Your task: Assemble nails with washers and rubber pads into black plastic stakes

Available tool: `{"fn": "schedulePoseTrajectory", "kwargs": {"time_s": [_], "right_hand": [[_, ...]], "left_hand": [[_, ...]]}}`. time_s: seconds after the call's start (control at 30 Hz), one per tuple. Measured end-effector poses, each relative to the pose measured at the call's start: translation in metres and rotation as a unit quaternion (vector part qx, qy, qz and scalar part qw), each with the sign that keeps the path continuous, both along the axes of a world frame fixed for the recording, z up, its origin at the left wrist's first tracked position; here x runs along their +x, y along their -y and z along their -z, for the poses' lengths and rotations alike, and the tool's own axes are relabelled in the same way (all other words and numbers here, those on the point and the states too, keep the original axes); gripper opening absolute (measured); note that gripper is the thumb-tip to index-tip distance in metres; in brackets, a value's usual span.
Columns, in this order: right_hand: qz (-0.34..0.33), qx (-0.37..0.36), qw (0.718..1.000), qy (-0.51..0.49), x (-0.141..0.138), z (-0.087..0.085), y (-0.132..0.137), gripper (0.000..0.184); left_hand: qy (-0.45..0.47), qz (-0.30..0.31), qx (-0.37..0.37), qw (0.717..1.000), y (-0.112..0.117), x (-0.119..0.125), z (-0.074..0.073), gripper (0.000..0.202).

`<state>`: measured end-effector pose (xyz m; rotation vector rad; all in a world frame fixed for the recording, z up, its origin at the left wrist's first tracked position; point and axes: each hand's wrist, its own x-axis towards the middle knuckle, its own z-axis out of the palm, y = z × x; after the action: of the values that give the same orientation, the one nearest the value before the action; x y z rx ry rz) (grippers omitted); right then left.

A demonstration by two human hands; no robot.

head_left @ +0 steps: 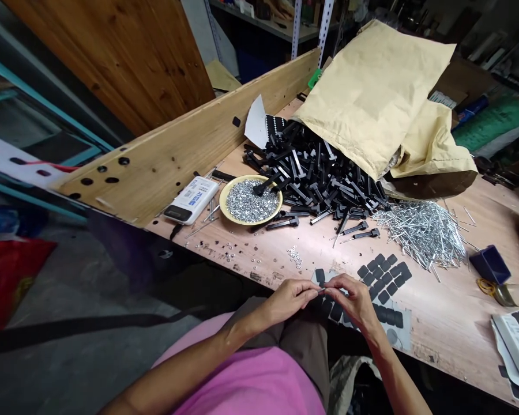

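Note:
My left hand (pixel 289 300) and my right hand (pixel 353 296) meet above the table's front edge, thumbs and fingers pinched together. Between their fingertips shows a small thin piece (pixel 322 290), too small for me to name. Black rounded-square pads (pixel 384 276) lie in rows beyond my right hand, some on a grey sheet (pixel 405 329) under it. A little beyond my hands is a small cluster of tiny metal nuts or rings (pixel 294 256). Further back, a yellow bowl (pixel 225 214) holds many small metal pieces, with a black plastic part (pixel 266 183) resting in it.
A heap of black plastic parts (pixel 320 178) spills from a tan paper sack (pixel 380 86). Thin metal pins (pixel 424 230) are piled to the right, near a dark blue box (pixel 491 264). A white device (pixel 192 199) sits by the wooden side board (pixel 190 132).

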<state>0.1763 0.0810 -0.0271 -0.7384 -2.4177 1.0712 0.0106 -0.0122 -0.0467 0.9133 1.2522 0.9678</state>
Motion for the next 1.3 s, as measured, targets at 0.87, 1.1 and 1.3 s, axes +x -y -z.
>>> {"fn": "schedulePoseTrajectory", "kwargs": {"time_s": [0.87,1.1,1.3], "right_hand": [[-0.003,0.318,0.943,0.097,0.009,0.013,0.016,0.044],[0.052,0.188,0.971,0.137,0.011,-0.004,0.008,0.044],[0.019,0.211,0.970,0.118,0.012,-0.004,0.011,0.043]], "left_hand": [[-0.188,0.037,0.197,0.962,0.002,0.013,0.009,0.027],[-0.163,0.001,0.195,0.967,-0.003,0.015,0.007,0.024],[-0.158,0.002,0.187,0.969,-0.002,0.020,0.002,0.023]]}}
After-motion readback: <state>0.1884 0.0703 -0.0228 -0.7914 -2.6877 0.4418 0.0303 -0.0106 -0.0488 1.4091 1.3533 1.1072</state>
